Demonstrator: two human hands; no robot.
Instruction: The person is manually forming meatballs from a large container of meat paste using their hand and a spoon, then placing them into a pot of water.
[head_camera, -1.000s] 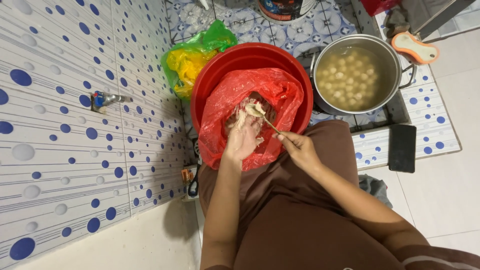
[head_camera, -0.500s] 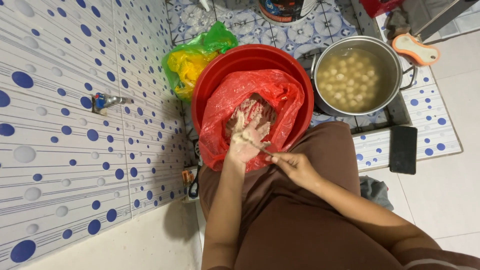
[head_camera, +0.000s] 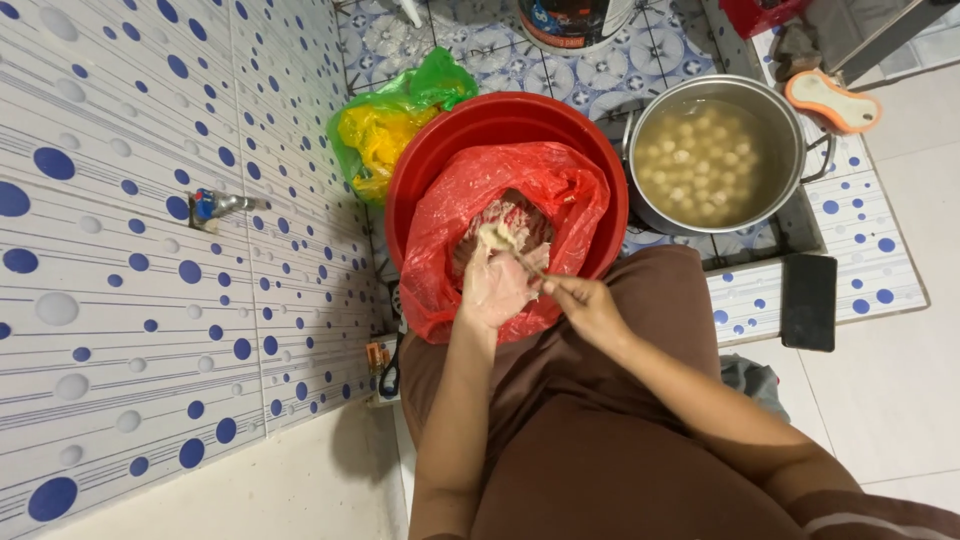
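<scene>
Paste sits squeezed up at the fingertips of my left hand, fist closed around it — my right hand pinches a spoon against it, over the red bag in the red basin.

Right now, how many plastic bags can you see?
2. A red plastic bag lines the red basin under the hands. A green and yellow plastic bag lies on the floor beside the basin, by the wall. Others may be hidden.
</scene>
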